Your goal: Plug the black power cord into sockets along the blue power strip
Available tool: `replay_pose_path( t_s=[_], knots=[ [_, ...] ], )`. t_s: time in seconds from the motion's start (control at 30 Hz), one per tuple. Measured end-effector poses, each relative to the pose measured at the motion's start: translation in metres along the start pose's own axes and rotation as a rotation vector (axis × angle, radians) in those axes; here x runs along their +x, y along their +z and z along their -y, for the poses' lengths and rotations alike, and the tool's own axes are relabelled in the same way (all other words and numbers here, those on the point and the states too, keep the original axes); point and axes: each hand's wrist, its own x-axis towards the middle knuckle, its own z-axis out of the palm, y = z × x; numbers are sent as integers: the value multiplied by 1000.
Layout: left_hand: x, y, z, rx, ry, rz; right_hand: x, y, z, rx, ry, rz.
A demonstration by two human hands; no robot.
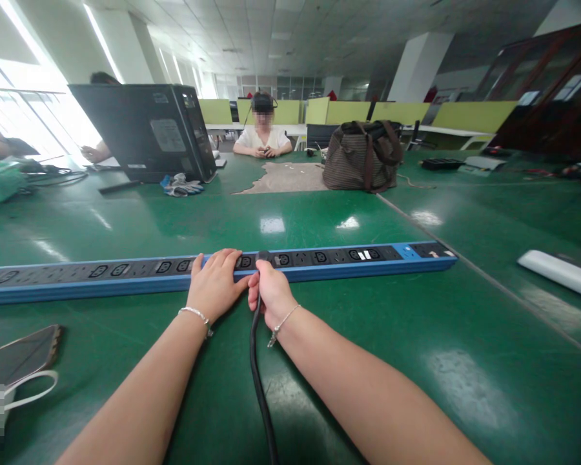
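A long blue power strip (358, 266) with black sockets lies across the green table. My left hand (215, 284) rests on the strip left of its middle, fingers spread over the top and thumb pointing right. Just beside it, my right hand (271, 289) is closed around the plug end of a black cable (255, 361). The plug is against a socket of the strip; how deep it sits is hidden by my fingers. From my right hand the cable runs down to the bottom edge of the view.
A phone (24, 355) and a white cord lie at the left. Farther back stand a black computer case (145, 132), gloves (181, 186) and a brown bag (363, 156). A white bar (561, 271) is at the right. A person (263, 132) sits across the table (392, 336).
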Motion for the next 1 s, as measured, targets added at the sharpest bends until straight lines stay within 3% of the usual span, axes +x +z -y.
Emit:
replay_pose_path(
  t_s=[0.67, 0.73, 0.83, 0.93, 1.0],
  knots=[
    [1, -1, -3, -12, -32, -29, 5, -1, -12, -146, -183, -176],
    [0, -3, -4, -12, -37, -27, -3, 1, -9, -204, -292, -104],
    [-1, -6, -6, -7, -32, 2, -15, 5, 0, -253, -541, 115],
    [0, -5, -6, -12, -28, -10, -16, -4, 13, -184, -451, 191],
    [1, -3, -5, -18, -36, -34, -14, -25, 24, -148, -352, 209]
  ],
)
